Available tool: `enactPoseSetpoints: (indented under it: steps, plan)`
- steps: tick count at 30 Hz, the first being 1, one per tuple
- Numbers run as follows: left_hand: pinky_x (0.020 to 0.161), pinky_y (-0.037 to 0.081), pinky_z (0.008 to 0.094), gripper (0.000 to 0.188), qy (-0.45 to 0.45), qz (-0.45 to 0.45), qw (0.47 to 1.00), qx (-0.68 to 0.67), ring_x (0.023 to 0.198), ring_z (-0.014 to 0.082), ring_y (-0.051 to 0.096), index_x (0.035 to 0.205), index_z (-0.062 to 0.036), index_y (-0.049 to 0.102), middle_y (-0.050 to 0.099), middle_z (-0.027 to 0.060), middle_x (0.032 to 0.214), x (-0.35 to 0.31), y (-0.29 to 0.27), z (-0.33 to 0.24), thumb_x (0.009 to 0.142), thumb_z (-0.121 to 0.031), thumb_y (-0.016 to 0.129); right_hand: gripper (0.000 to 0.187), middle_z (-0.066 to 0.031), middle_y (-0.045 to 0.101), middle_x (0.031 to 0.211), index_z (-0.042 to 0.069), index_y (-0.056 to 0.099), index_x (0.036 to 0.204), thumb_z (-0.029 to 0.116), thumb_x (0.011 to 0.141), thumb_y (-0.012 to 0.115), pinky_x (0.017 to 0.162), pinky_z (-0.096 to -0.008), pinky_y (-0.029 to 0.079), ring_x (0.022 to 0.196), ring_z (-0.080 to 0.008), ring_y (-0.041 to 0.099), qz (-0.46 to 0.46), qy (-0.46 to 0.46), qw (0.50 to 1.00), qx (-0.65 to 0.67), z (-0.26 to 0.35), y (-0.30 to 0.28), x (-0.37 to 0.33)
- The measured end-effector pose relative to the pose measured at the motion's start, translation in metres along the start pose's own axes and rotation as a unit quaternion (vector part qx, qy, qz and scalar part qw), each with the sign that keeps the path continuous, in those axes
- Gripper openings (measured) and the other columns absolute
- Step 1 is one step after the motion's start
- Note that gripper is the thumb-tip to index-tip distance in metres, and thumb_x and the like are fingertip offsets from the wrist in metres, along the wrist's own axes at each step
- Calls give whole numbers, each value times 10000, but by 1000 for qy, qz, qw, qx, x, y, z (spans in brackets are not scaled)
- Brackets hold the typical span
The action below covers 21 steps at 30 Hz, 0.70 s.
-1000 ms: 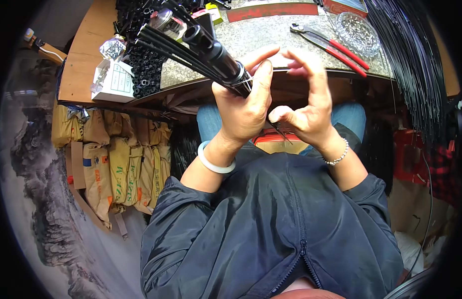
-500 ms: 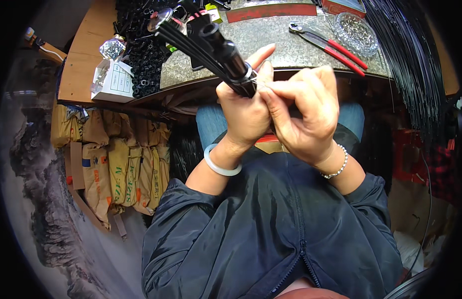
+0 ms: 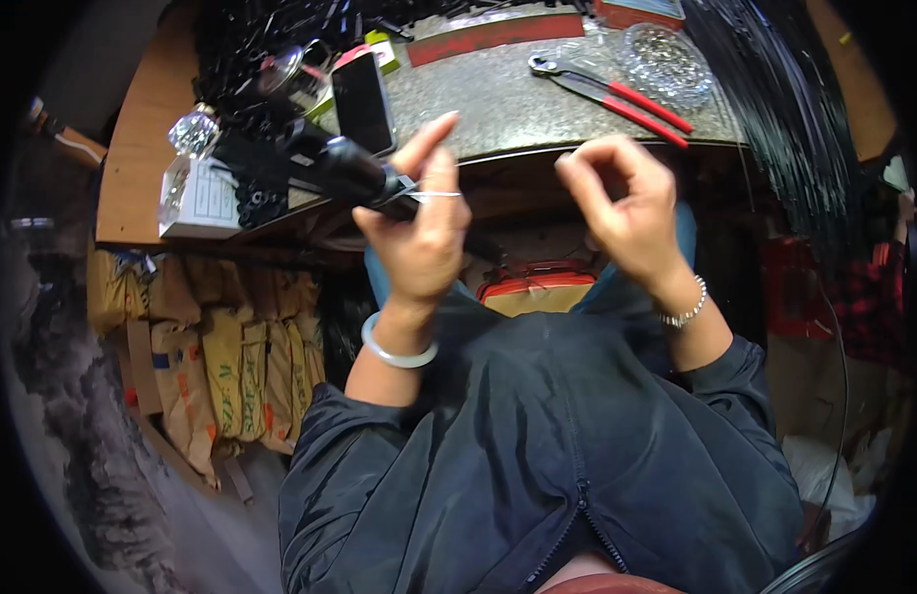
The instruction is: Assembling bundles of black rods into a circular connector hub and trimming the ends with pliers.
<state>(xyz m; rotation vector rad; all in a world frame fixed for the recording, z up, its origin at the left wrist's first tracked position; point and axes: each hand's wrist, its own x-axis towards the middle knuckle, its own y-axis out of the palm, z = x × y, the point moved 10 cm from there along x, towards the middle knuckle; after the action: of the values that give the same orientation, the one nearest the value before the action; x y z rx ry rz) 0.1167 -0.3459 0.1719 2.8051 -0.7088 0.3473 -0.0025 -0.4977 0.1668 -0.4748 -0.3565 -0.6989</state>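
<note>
While closed round a black bundle point(image 3: 325, 163) at centre left of the frame, left hand point(image 3: 419, 233) with index finger raised and a thin pale tie point(image 3: 434, 195) across the fingers. Bundle slanting up and left from the fist, over the counter point(image 3: 498, 99) edge, its far end lost among black clutter at upper left. Right hand point(image 3: 627, 203) at centre right, well apart from the left, fingers curled loosely inward, thumb and fingertips near each other; cannot tell whether anything thin is pinched there. Silver bangle point(image 3: 399, 351) on the left wrist, beaded bracelet point(image 3: 686, 312) on the right.

On the counter, across the top of the frame: a dark phone point(image 3: 364, 99) just beside and above the bundle, red-handled pliers point(image 3: 617, 89) at upper centre right, a clear glass dish point(image 3: 666, 64) just beyond them, a long red strip point(image 3: 493, 35) near the top edge. At upper left, a faceted glass knob point(image 3: 193, 131) over a white box point(image 3: 196, 198) at the counter's corner, black small parts beside it. A sheaf of black strands point(image 3: 785, 109) sweeping down the upper right, crossing the counter's right end. Under the counter, between the hands, a red-edged box point(image 3: 537, 287). Brown paper sacks point(image 3: 221, 356) stacked at middle left. Dark zipped jacket point(image 3: 537, 455) filling the lower centre.
</note>
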Motion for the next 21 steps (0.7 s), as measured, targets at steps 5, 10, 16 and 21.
enactPoseSetpoints:
  steps: [5, 10, 16, 21]
  plan:
    - [330, 254, 185, 277, 26, 22, 999, 28, 342, 25, 297, 1146, 109, 520, 363, -41, 490, 6, -2, -3, 920, -45, 474, 249, -65, 602, 801, 53, 587, 754, 277, 759, 697, 700, -366, 439, 799, -258, 539, -78, -63, 878, -468, -60, -66, 18]
    - [336, 263, 185, 258, 10, 21, 1000, 15, 345, 25, 314, 1136, 90, 534, 429, -22, 511, 5, -2, 3, 915, -30, 478, 222, -56, 557, 846, 67, 582, 780, 268, 763, 676, 722, -369, 427, 821, -255, 528, -13, -137, 874, -465, -65, -33, 24]
    - [353, 289, 176, 253, 9, 15, 1000, 10, 363, 14, 335, 1120, 83, 553, 453, -37, 526, 12, 2, 4, 892, -2, 485, 115, -96, 508, 871, 23, 550, 879, 135, 869, 574, 668, -298, 437, 746, -214, 532, 39, 7, 963, -267, -82, -47, 27]
    - [353, 292, 178, 261, 12, -5, 1000, 11, 369, 12, 338, 1135, 73, 551, 461, -35, 539, 16, -14, 5, 897, -17, 493, 291, -97, 492, 923, 48, 627, 957, 52, 675, 700, 697, -256, 414, 817, -187, 526, 158, -87, 970, -163, 31, -29, 9]
